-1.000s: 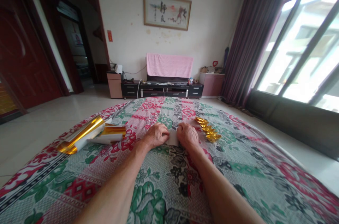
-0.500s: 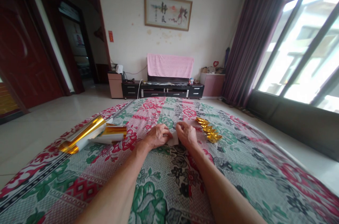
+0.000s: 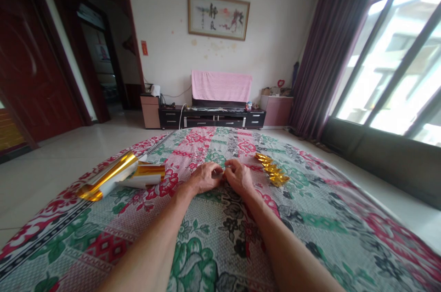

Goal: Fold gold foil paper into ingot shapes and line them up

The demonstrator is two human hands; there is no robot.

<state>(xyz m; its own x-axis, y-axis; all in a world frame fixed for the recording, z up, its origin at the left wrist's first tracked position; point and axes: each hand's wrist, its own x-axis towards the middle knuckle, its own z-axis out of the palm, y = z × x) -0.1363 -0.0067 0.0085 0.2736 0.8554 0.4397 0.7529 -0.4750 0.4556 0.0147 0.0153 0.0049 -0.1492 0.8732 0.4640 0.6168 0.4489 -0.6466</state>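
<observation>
Close together over the patterned tablecloth (image 3: 196, 255), my left hand (image 3: 207, 177) and my right hand (image 3: 238, 175) have their fingers curled inward. Between them a small piece of gold paper (image 3: 224, 176) shows, mostly hidden by the fingers; both hands are closed on it. Just right of my right hand lies a row of several folded gold paper pieces (image 3: 272, 170), touching or overlapping one another. Left of my left hand are curled sheets of gold paper with white backs (image 3: 148, 172), beside a longer gold roll (image 3: 110, 174).
The round table edge curves away on both sides. Beyond it stand a low black TV cabinet (image 3: 215, 119) and a pink cloth (image 3: 221, 85) draped over a screen. A purple curtain (image 3: 330, 53) and large window are at the right, a red door (image 3: 34, 57) at the left.
My right hand has shifted slightly left, closer to my left hand. The white side of the paper showed between the hands before; now a bit of gold shows there. The other gold pieces have not moved.
</observation>
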